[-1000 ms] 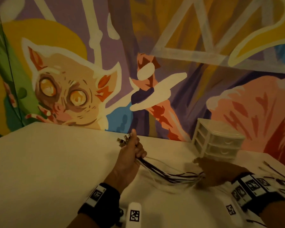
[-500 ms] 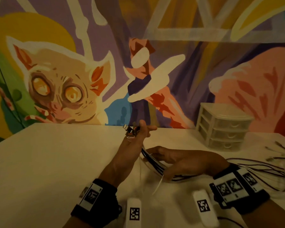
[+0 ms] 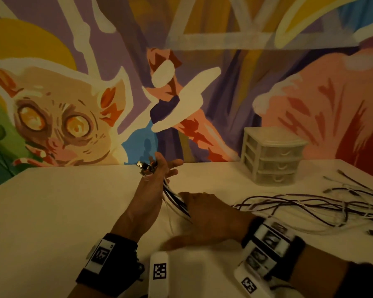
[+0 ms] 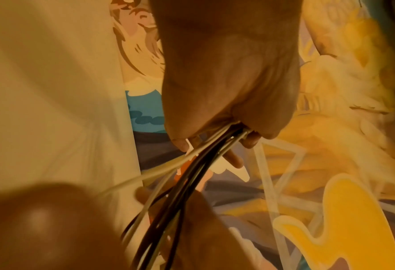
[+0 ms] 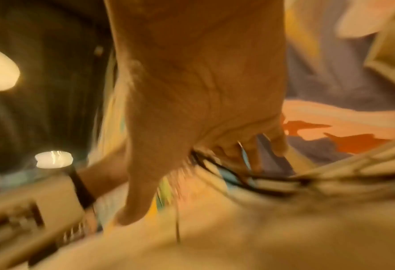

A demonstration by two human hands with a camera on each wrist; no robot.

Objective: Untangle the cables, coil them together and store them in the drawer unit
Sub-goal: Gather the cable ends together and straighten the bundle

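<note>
Two hands share one bundle, so you are midway through gathering, with the coiling not yet begun as far as I can judge. On the left, your left hand [image 3: 157, 177] is raised above the white surface [image 3: 52, 211] and holds the cables [image 3: 310, 207] just below their plug ends [image 3: 145, 166], which stick out past the top of the fist. From the head view the thumb and one finger look partly extended; the left wrist view shows the palm and fingers closed round the black and white strands, so the grip is real but not tight all round.

Moving right, the bundle slopes down from that hand to your right hand [image 3: 205, 214], which lies low over the surface with the strands running under the palm and between the fingers. The right wrist view is blurred; the fingers look loosely curled round the strands, though I cannot tell how firmly.

Further right, the remaining length trails loose and crossed over the surface. Behind it, against the painted wall, stands the drawer unit [image 3: 274, 155], all three drawers closed.

Your next move likely calls for drawing the loose run through the right hand, then looping it back towards the left.
</note>
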